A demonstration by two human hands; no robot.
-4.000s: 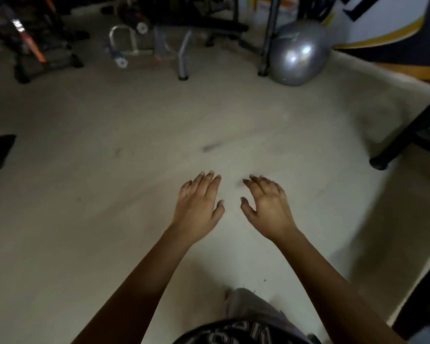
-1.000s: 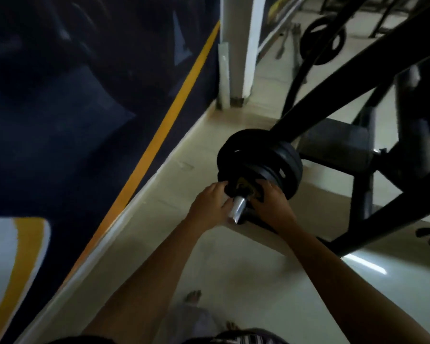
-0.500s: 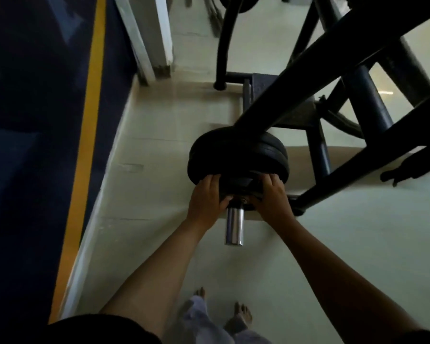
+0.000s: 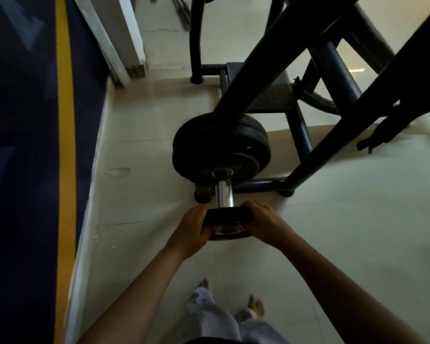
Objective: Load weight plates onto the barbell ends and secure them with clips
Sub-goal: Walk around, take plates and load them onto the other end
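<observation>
A chrome barbell sleeve (image 4: 224, 194) points toward me, with large black weight plates (image 4: 219, 150) stacked on it further in. At the sleeve's very tip is a small black plate (image 4: 227, 220), held upright between both hands. My left hand (image 4: 193, 229) grips its left edge and my right hand (image 4: 265, 223) grips its right edge. The small plate hides the sleeve's end, so I cannot tell whether it is still threaded on the bar. No clip is visible.
A black steel rack frame (image 4: 308, 155) crosses the right and top, its feet on the pale tiled floor (image 4: 358, 232). A dark wall with a yellow stripe (image 4: 65, 145) runs along the left. A white pillar (image 4: 124, 38) stands behind. My bare feet (image 4: 255, 306) are below.
Both hands have come back toward me along the sleeve, bringing the small plate from against the big plates out to the sleeve's tip. More bare chrome now shows.
</observation>
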